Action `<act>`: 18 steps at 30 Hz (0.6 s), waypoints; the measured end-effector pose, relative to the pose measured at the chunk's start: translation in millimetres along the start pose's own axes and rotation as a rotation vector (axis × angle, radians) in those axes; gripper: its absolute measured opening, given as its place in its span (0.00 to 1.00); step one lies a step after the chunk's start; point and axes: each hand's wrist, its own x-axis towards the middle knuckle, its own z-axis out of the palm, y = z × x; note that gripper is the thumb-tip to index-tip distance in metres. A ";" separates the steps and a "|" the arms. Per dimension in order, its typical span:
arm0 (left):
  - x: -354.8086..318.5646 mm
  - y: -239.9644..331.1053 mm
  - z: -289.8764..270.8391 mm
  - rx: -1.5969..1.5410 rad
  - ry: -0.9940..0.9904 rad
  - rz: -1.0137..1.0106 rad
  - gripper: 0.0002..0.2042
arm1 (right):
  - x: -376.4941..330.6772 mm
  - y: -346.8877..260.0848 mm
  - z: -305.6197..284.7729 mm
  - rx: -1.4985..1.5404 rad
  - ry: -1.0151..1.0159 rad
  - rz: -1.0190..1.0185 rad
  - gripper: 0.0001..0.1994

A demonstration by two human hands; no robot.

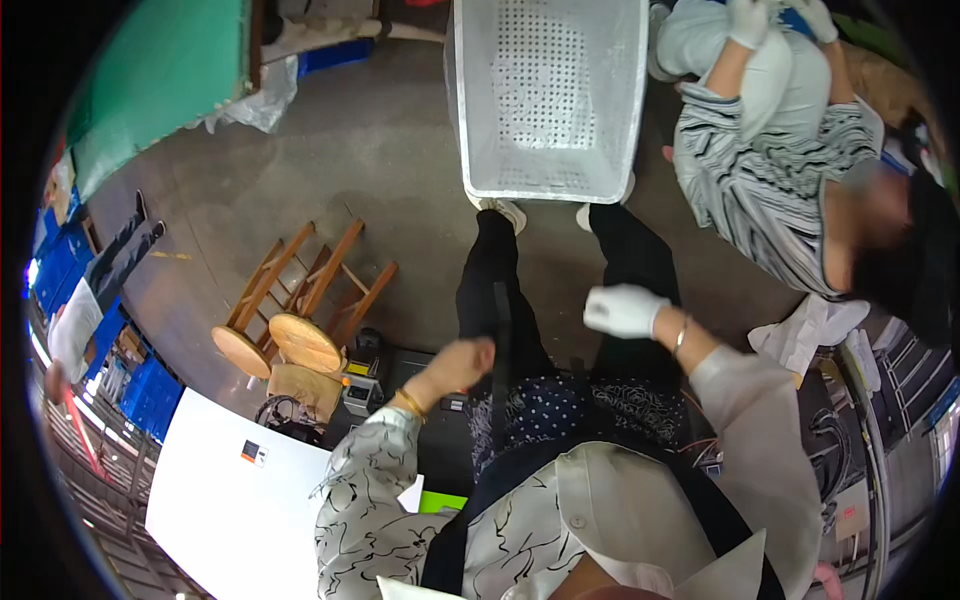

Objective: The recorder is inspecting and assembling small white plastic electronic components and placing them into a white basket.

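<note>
My left hand (460,368) is bare, with a gold-coloured bracelet at the wrist, and its fingers are curled closed over my lap. A long dark strip (503,325) runs upright right beside those fingers; whether they grip it is hard to see against my black trousers. My right hand (625,311) wears a white glove and is held closed above my right thigh. What its fingers hold, if anything, is hidden. In front of my feet stands a large grey-white plastic crate (545,178) with a perforated bottom, apart from both hands. No parts show inside it.
Two wooden stools (305,343) stand on the left, near a white panel (230,500). To the right sits a co-worker in a striped top (770,205) and white gloves. A green board (165,90) fills the far left; another person (85,310) is beyond.
</note>
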 end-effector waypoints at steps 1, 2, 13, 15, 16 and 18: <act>6.4 -1.0 1.5 -0.018 -0.005 -0.011 0.06 | 9.5 6.1 1.6 -0.001 -0.021 0.003 0.20; 21.0 -2.0 -0.4 -0.065 0.173 0.036 0.05 | 30.9 16.9 -4.1 0.053 0.049 -0.010 0.19; 494.2 -159.2 -52.3 -0.172 0.595 -0.118 0.12 | 435.5 181.6 -99.0 0.194 0.632 0.204 0.21; 531.5 -184.6 -53.7 -0.268 0.618 -0.236 0.13 | 460.8 186.0 -101.7 0.236 0.724 0.253 0.23; 546.9 -193.4 -51.8 -0.142 0.835 -0.183 0.15 | 473.3 189.5 -102.8 0.235 0.731 0.250 0.23; 573.5 -199.8 -56.2 -0.021 1.061 -0.109 0.17 | 497.3 198.3 -112.6 0.275 0.928 0.344 0.26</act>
